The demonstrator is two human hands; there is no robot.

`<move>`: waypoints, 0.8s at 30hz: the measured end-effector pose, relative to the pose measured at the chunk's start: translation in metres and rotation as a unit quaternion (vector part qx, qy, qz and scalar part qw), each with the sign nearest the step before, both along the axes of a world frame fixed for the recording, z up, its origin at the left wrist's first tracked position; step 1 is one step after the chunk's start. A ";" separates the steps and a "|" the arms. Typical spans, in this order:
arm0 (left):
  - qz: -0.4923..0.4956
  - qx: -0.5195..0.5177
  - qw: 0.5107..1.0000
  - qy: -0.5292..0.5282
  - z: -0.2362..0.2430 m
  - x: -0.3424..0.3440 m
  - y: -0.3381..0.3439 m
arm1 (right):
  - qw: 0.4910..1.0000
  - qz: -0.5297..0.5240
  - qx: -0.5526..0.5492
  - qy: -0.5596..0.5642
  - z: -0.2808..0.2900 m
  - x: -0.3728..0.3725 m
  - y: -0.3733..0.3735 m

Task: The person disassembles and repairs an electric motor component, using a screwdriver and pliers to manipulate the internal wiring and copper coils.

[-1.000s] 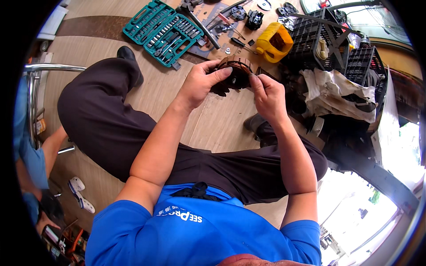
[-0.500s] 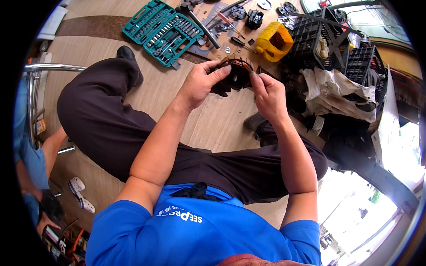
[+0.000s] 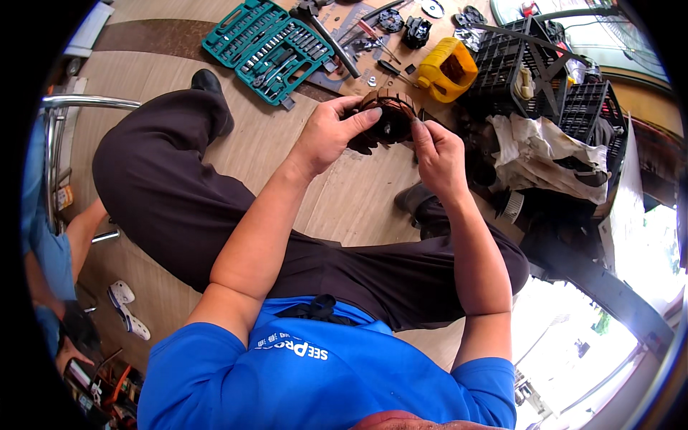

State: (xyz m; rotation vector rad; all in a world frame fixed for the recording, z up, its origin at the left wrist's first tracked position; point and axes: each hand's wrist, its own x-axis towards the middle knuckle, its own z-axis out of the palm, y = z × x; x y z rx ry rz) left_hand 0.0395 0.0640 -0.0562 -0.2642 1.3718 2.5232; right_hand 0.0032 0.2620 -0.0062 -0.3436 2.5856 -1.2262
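Between my hands, above the floor, is a round, dark motor stator (image 3: 390, 127) with copper-coloured windings showing round its far rim. My left hand (image 3: 331, 135) grips its left side, the thumb lying over the near edge. On the opposite side my right hand (image 3: 438, 154) pinches the rim between thumb and fingers. Both hands are closed on it, and some fingertips are hidden behind the part. A small light spot shows in its dark middle. Dark bits hang from its lower left edge.
An open green socket set (image 3: 269, 54) lies beyond my left hand. Past the stator are a screwdriver (image 3: 390, 68), a cut yellow jug (image 3: 448, 69) and black motor parts (image 3: 417, 32) on cardboard. Black crates (image 3: 512, 68) and a dirty cloth (image 3: 552, 154) stand right. Another person's arm (image 3: 84, 226) shows left.
The stator has tilted a little in my hands, so more of its copper-coloured far rim shows. My grip stays on both sides. The view has shifted slightly.
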 end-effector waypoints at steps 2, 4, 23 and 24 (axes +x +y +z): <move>0.003 0.000 1.000 -0.001 0.000 0.000 0.000 | 1.000 0.002 0.008 0.000 0.001 0.000 0.000; 0.003 0.005 1.000 -0.002 0.001 0.001 0.000 | 1.000 0.001 0.012 -0.002 0.002 -0.001 0.000; 0.014 0.062 0.997 0.045 -0.002 0.001 0.004 | 0.996 0.079 0.010 0.029 0.004 -0.002 0.007; 0.022 0.047 0.997 0.059 -0.007 0.001 0.003 | 0.993 0.109 0.032 0.045 0.010 -0.003 0.006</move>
